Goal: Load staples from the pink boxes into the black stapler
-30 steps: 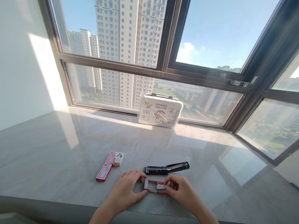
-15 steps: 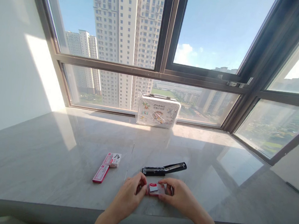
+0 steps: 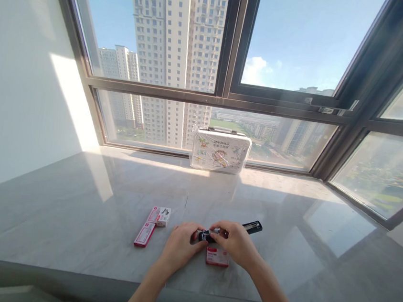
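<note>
A black stapler (image 3: pixel 253 227) lies opened on the grey stone sill, and both my hands are on its near left end. My left hand (image 3: pixel 180 243) is closed, its fingertips gripping the stapler's left tip. My right hand (image 3: pixel 237 243) is curled over the stapler's middle, thumb and finger pinched together; what they pinch is too small to name. A small red staple box (image 3: pixel 217 257) lies flat on the sill just below my right hand, untouched.
Two more red and white staple boxes (image 3: pixel 144 234) (image 3: pixel 161 215) lie to the left of my left hand. A printed carry case wrapped in plastic (image 3: pixel 221 151) stands against the window at the back. The sill's front edge (image 3: pixel 66 273) runs below my forearms.
Both hands let go of the red staple box, which now lies on the sill. They moved forward onto the stapler.
</note>
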